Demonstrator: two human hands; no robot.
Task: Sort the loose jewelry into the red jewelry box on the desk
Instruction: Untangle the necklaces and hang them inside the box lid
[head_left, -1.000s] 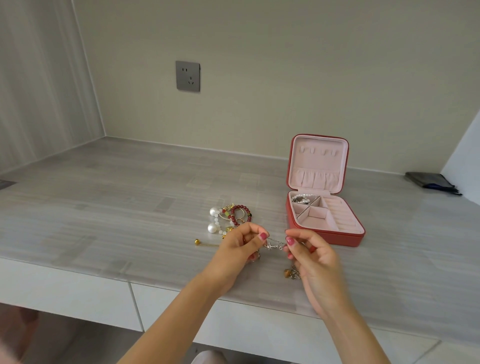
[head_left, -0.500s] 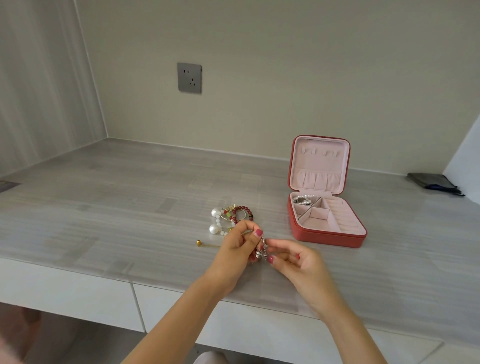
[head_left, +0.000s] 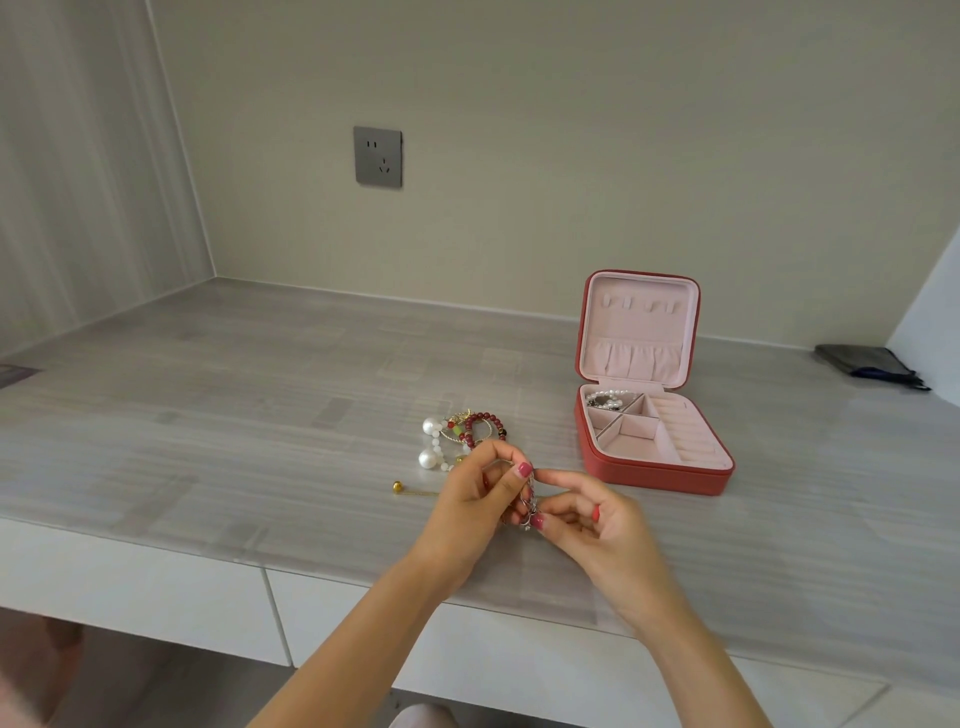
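Note:
The red jewelry box stands open on the desk, lid up, pink inside; a pearl piece lies in its back left compartment. Left of it lies a pile of loose jewelry: big pearls, a dark red bead bracelet, gold pieces. A gold pin lies in front of the pile. My left hand and my right hand meet near the desk's front edge, both pinching a small silver chain that hangs upright between the fingertips.
A grey wall socket sits on the back wall. A dark pouch lies at the far right of the desk. White drawer fronts run under the desk edge.
The chain was stretched sideways between my hands; my right hand has moved left and down, so both hands now sit close together with the chain held upright.

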